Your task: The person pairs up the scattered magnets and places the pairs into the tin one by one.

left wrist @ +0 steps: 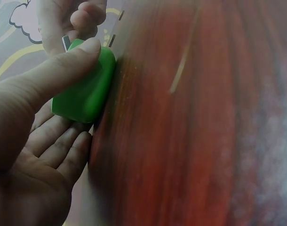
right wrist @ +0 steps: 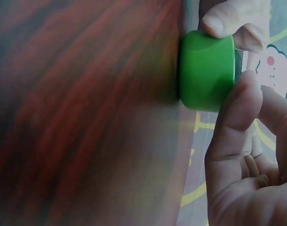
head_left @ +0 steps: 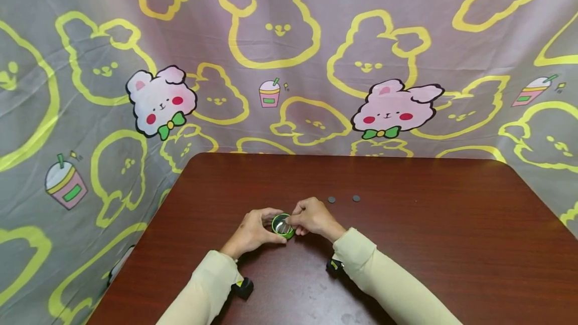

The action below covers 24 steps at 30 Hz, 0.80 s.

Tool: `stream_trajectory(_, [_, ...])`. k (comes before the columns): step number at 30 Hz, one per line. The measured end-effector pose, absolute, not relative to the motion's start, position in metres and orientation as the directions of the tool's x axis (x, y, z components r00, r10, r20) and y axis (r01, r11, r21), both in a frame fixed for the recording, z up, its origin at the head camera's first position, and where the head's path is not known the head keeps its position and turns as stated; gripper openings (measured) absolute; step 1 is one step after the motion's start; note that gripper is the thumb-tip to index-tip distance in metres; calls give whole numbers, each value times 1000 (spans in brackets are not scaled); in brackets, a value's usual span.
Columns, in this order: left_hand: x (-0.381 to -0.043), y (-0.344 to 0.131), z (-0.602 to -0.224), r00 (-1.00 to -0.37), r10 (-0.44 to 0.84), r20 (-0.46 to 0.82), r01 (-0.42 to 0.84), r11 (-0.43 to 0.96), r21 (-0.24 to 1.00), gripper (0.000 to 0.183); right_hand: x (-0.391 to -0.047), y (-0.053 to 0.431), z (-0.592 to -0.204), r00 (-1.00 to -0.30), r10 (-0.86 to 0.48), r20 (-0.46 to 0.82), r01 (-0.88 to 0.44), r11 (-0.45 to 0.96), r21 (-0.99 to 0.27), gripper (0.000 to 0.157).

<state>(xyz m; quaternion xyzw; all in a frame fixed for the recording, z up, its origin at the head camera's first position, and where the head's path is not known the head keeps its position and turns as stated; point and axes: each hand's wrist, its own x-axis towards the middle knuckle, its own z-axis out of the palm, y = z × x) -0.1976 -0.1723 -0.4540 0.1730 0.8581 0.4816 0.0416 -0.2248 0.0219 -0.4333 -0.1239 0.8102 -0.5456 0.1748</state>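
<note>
A small round green cup (head_left: 289,236) with a shiny dark inside stands on the table between the two hands. My left hand (head_left: 253,229) holds it from the left, thumb on the near side and fingers round the far side; in the left wrist view the thumb lies along the green wall. My right hand (head_left: 313,217) is at the cup's right rim, thumb and forefinger pinching a thin flat piece (left wrist: 66,43) that stands up at the opening. The fingers hide most of that piece, and I cannot tell its kind.
Two small dark grey discs, a nearer-left disc (head_left: 331,199) and a right disc (head_left: 356,198), lie flat beyond the right hand. The brown wooden table (head_left: 429,224) meets a patterned cloth (head_left: 316,79) at its back and sides. Dark wrist devices sit under both sleeves.
</note>
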Motion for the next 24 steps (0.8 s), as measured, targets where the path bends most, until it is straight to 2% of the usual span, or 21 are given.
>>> stream_trajectory(6, [-196,-170,-452,-939,335,74,241,492,836,62,-226,24,-435,-898,-400,-184,-9,434,-901,21])
stream_trajectory(10, [-195,-171,-453,-943,327,62,228,500,835,61,-225,24,-436,-880,-421,-220,21,429,-903,23])
stream_trajectory(17, [-195,-172,-455,-939,335,76,243,492,836,59,-220,26,-439,-840,-468,-275,68,413,-908,36])
stream_trajectory(24, [-197,-172,-456,-941,327,90,252,496,831,60,-221,25,-439,-844,-460,-274,67,417,-906,37])
